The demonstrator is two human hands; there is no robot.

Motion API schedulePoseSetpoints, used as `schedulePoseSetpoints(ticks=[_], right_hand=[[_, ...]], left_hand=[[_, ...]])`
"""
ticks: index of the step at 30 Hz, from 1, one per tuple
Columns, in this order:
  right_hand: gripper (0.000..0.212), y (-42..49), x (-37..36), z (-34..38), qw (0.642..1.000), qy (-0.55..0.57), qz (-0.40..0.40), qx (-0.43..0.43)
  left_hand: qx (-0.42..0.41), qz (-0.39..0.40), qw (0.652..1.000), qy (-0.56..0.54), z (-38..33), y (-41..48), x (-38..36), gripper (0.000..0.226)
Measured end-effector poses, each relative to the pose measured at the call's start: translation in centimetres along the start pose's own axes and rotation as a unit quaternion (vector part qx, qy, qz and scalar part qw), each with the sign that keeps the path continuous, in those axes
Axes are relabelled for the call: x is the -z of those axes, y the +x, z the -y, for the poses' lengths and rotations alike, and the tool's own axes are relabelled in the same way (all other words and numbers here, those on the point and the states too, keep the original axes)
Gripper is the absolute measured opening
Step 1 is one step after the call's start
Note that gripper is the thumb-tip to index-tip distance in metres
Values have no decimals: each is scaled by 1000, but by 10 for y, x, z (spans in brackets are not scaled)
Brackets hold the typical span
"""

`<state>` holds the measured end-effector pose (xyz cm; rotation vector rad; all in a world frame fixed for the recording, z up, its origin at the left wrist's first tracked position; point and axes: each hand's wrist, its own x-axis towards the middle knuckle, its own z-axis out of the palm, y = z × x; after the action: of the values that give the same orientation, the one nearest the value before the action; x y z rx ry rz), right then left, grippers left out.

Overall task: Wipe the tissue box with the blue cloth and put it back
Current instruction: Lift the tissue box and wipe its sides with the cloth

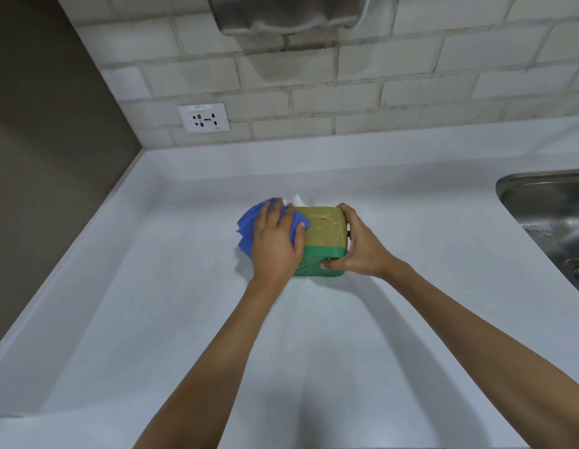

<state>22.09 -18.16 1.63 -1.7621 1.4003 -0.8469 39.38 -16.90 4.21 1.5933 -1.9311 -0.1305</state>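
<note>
The tissue box (323, 231) has an olive-yellow top and a green base, and it rests on the white counter (314, 335). A white tissue (297, 199) pokes up behind it. My left hand (276, 244) presses the blue cloth (249, 225) against the box's left side and top edge. My right hand (354, 246) grips the box's right side, thumb on the green front, fingers over the top right corner. The box's left face is hidden by hand and cloth.
A steel sink (553, 222) is set into the counter at the right. A wall socket (203, 118) sits on the tiled back wall. A metal dispenser (288, 12) hangs above. A brown side wall (48, 157) bounds the left.
</note>
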Motion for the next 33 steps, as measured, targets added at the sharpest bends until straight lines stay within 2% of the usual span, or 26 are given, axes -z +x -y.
schedulePoseSetpoints(ticks=[4, 7, 9, 10, 13, 16, 21, 24, 28, 30, 33], right_hand=[[105, 0, 0, -1, 1000, -5, 5, 4], [105, -1, 0, -1, 1000, -3, 3, 2], [106, -1, -1, 0, 1000, -1, -1, -1], [107, -1, -1, 0, 1000, 1, -4, -3], [104, -3, -2, -1, 1000, 4, -13, -4], [104, -4, -3, -1, 1000, 3, -14, 2], [105, -4, -5, 2, 1000, 6, -15, -5], [100, -5, -4, 0, 1000, 21, -21, -10], [97, -9, -4, -2, 999, 27, -30, -19], [98, -9, -5, -2, 999, 23, -34, -25], [99, -9, -7, -1, 999, 24, -37, -21]], left_hand=[[-111, 17, 993, 21, 15, -34, 10, 38], [-50, 0, 999, 17, 30, -21, 16, 36], [-2, -4, 1000, 2, 18, -4, 10, 37], [-5, 2, 1000, -1, 7, 0, 5, 38], [-81, 45, 996, -7, -12, -15, -1, 38], [-136, 45, 990, 5, 13, -34, 12, 36], [-18, 15, 1000, -4, 9, 1, 8, 36], [-69, 52, 996, -18, -20, -2, -4, 38], [-168, 67, 984, -1, 7, -32, 10, 37], [-125, 52, 991, 2, 19, -28, 16, 36], [-46, 49, 997, -25, 1, -6, 6, 36]])
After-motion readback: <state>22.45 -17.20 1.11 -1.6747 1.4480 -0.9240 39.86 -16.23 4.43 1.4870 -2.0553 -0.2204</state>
